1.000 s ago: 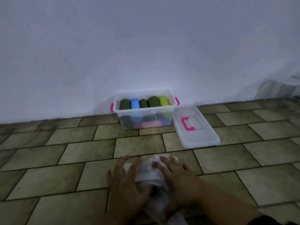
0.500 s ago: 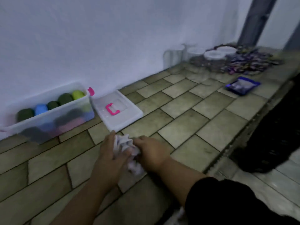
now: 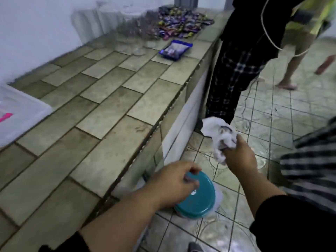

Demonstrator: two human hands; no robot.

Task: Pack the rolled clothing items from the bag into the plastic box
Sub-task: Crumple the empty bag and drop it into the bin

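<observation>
View from the head camera, looking along a tiled surface (image 3: 101,110) and over its front edge to the tiled floor (image 3: 272,115). The right hand (image 3: 240,157) is held out past the edge of the surface, above the floor; its fingers (image 3: 236,140) are curled round the lower end of the bag (image 3: 218,135), a crumpled white plastic one whose loose upper end stands above the fist. The left hand (image 3: 169,184) hangs over a round teal lid (image 3: 200,202), which closes a container standing on the floor just beside the front of the surface. Its fingers are curled with the tips at the top of the lid, but motion blur hides whether they pinch anything. At the left border lies the translucent box lid (image 3: 21,110), flat on the surface, with its pink handle (image 3: 5,117) partly cut off by the frame. Towards the far end of the surface are a blue packet (image 3: 175,50), a heap of coloured wrappers (image 3: 181,22) and several clear jars (image 3: 134,33), blurred. A person in dark checked trousers (image 3: 234,73) stands on the floor close against the far front corner of the surface, and a second, barefoot person (image 3: 298,42) stands further right. Striped cloth (image 3: 312,170) enters from the right border.
</observation>
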